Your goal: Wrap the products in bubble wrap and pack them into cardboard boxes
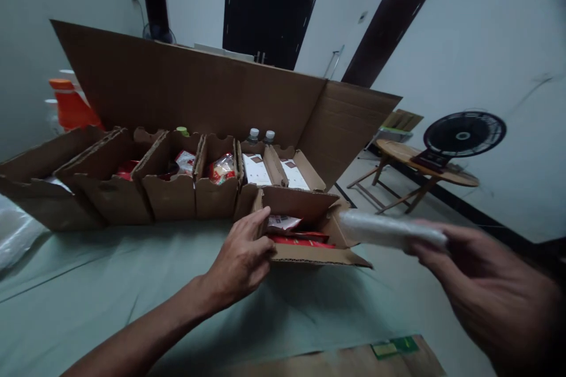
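Observation:
My left hand [252,250] is closed on the near left edge of a small open cardboard box [322,254]. Red packets [300,241] and a white packet [283,222] lie inside this box. My right hand [469,271], smeared by motion, grips the end of a long, whitish, translucent plastic packet [389,230]. The packet's far end is over the box's right end; what it contains is too blurred to tell. Behind, a row of open cardboard bins [170,197] holds red and clear packets [222,169] and white boxes [255,169].
A tall cardboard panel [212,88] stands behind the bins, with bottles [253,135] in front of it and an orange container [73,105] at left. Clear plastic [17,232] lies at the left table edge. A black fan [464,135] rests on a wooden table [393,150].

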The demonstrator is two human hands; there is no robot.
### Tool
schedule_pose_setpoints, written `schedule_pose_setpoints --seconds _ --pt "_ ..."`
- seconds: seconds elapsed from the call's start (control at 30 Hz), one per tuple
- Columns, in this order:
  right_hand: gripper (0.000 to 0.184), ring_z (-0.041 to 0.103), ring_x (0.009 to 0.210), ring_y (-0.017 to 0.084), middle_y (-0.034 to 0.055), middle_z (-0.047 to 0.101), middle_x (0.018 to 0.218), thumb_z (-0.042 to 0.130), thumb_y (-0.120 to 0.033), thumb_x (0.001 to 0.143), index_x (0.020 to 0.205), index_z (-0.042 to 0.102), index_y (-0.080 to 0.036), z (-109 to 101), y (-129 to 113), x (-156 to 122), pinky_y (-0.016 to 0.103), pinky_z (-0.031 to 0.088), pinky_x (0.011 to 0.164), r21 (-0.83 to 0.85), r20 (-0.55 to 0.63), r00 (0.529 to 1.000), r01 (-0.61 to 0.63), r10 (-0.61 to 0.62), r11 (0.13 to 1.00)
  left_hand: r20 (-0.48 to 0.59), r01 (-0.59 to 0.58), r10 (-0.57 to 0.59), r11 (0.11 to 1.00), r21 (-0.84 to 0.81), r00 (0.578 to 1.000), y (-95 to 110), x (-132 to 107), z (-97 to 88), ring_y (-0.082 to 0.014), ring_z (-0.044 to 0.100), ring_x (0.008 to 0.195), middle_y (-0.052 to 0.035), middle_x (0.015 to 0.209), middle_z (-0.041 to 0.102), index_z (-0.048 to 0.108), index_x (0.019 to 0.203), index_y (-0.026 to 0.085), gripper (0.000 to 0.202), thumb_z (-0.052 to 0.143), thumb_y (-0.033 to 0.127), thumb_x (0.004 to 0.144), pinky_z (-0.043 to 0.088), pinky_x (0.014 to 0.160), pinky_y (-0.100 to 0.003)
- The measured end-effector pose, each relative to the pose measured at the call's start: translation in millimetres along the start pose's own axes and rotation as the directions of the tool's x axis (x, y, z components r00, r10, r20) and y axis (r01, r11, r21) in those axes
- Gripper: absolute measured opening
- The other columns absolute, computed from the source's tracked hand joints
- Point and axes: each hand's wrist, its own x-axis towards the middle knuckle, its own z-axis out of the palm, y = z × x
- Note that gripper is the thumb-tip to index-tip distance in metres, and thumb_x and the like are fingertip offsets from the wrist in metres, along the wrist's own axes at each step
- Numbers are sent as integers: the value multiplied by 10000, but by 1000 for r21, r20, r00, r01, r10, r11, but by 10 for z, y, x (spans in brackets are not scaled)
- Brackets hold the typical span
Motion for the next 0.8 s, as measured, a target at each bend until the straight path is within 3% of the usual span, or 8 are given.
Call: schedule_pose_setpoints --seconds 0.07,0.13,0.23,0.37,0.53,0.67,0.73,0.8 --pt "326 679 770 210 64 743 918 601 -534 851 1001 711 -266 59 -16 253 313 519 671 30 173 980 91 -94 995 -10 -3 3 1000 -5 1000 2 -37 0 -346 418 1413 -165 1565 384 671 898 197 251 600 16 740 447 1074 -560" --pt "268 668 751 198 57 748 921 553 -438 864 974 714 -254 215 -61 460 299 491 635 55 370 907 194 -200 979 -10 -5 5 1000 -10 1000 -6 -33 -6 -342 425 1409 -166 1559 394 674 902 198 252 597 20 741 450 1074 -555" --pt "201 657 773 198 43 748 919 518 -286 853 918 702 -242 576 -95 647 290 441 641 -97 562 788 365 -252 926 -6 7 -7 1000 -18 1000 -24 -19 6 -339 438 1398 -146 1566 394 675 912 208 265 595 26 737 460 1064 -560" --pt "126 658 781 215 74 738 874 557 -199 853 832 681 -201 1065 -27 709 278 353 616 -336 708 691 509 -144 793 -30 16 -16 999 -28 999 -40 -47 36 -330 455 1383 -131 1559 412 674 928 215 273 586 33 744 463 1056 -563" --pt "173 682 735 224 104 748 815 568 -140 863 783 717 -177 1447 71 648 280 347 603 -281 814 572 540 -101 793 -28 -1 0 1000 -24 1000 -54 -49 46 -326 462 1376 -132 1524 458 678 934 215 294 579 22 736 456 1060 -562" --pt "165 693 726 202 64 763 808 608 -219 887 812 755 -225 1541 43 649 263 395 606 -192 864 489 540 -119 820 -39 41 -42 998 -39 998 -52 -33 77 -329 462 1377 -123 1532 447 680 928 220 281 591 27 744 450 1069 -562" --pt "149 708 818 217 73 776 928 641 -205 857 935 765 -230 1411 28 652 269 441 653 -173 865 483 542 -137 822 -85 75 -82 994 -73 993 -43 -59 94 -315 477 1370 -123 1539 432 676 967 223 259 583 54 794 464 1069 -537" --pt "282 702 955 248 93 752 1119 629 -193 843 1103 734 -225 1121 64 599 303 484 742 -194 778 596 530 -200 825 -148 119 -136 986 -116 980 -43 -121 107 -297 478 1377 -128 1563 390 633 1153 241 330 577 108 856 471 1079 -505"
